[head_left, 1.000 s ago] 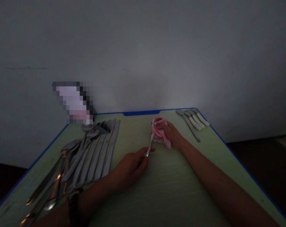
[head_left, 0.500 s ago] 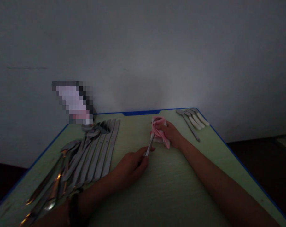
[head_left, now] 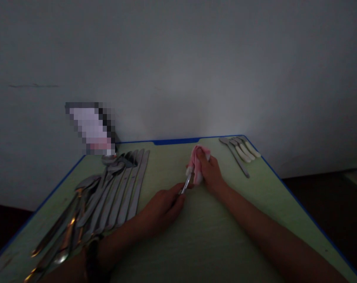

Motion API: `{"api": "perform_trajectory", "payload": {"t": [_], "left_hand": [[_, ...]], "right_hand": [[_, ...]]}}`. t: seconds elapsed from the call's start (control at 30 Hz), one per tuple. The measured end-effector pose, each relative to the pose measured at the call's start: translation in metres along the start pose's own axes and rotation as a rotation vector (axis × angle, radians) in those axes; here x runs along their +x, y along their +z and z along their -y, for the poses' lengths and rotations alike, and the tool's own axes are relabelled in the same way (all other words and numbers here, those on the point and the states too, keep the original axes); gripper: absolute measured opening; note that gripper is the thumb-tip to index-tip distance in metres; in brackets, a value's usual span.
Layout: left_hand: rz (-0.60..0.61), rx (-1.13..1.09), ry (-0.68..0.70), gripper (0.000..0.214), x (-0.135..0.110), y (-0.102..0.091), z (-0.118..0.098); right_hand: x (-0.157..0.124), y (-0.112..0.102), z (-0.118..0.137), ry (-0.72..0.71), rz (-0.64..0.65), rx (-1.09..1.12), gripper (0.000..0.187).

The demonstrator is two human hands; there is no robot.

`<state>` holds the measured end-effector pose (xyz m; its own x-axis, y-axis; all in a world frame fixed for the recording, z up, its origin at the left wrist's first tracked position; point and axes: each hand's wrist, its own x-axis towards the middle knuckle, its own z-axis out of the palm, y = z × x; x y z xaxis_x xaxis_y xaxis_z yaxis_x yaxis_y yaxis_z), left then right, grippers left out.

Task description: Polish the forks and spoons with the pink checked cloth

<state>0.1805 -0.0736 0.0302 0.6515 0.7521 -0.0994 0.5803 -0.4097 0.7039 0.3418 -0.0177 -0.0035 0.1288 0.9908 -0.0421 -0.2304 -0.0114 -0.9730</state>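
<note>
My left hand (head_left: 166,204) is closed around the lower end of a shiny metal piece of cutlery (head_left: 187,183), above the middle of the table. The upper end of that piece goes into a pink and white cloth (head_left: 196,167), so I cannot tell whether it is a spoon, fork or knife. My right hand (head_left: 211,171) grips the cloth around it, thumb on top and fingers behind. Right of the hands lie a long metal spoon (head_left: 234,157) and several white-handled pieces of cutlery (head_left: 243,151) at the far corner.
Several table knives (head_left: 134,188) lie side by side on the left, with spoons (head_left: 116,169) piled over their far ends. Copper-toned cutlery (head_left: 68,232) lies nearer. A blurred-out upright object (head_left: 89,127) leans by the wall (head_left: 178,70). The green table (head_left: 213,243) has a blue edge.
The cloth has been turned and refolded around the piece of cutlery, with my right thumb shifted onto its top. My left hand has stayed almost in place.
</note>
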Motion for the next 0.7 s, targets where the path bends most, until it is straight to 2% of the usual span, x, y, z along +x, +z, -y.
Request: {"api": "perform_trajectory", "payload": {"t": [0.1,0.2,0.3,0.37,0.53,0.7], "left_hand": [[0.022,-0.021,0.0,0.026,0.0,0.001,0.0],[0.045,-0.047,0.013,0.022,0.0,0.002,0.002],[0.056,-0.065,0.017,0.023,0.0,0.002,0.003],[0.06,-0.078,0.006,0.028,0.001,0.002,0.004],[0.027,-0.091,-0.028,0.037,0.003,0.002,0.006],[0.026,-0.095,-0.028,0.041,0.003,0.004,0.008]], "right_hand": [[-0.008,0.012,-0.006,0.052,-0.061,0.147,0.043],[-0.012,0.018,-0.01,0.076,-0.026,0.168,0.044],[-0.008,0.014,-0.011,0.058,0.028,0.161,0.042],[-0.002,0.009,-0.012,0.007,0.055,0.126,0.039],[0.011,-0.006,-0.01,-0.226,0.07,-0.016,0.031],[0.016,-0.013,-0.007,-0.243,0.083,-0.007,0.033]]}}
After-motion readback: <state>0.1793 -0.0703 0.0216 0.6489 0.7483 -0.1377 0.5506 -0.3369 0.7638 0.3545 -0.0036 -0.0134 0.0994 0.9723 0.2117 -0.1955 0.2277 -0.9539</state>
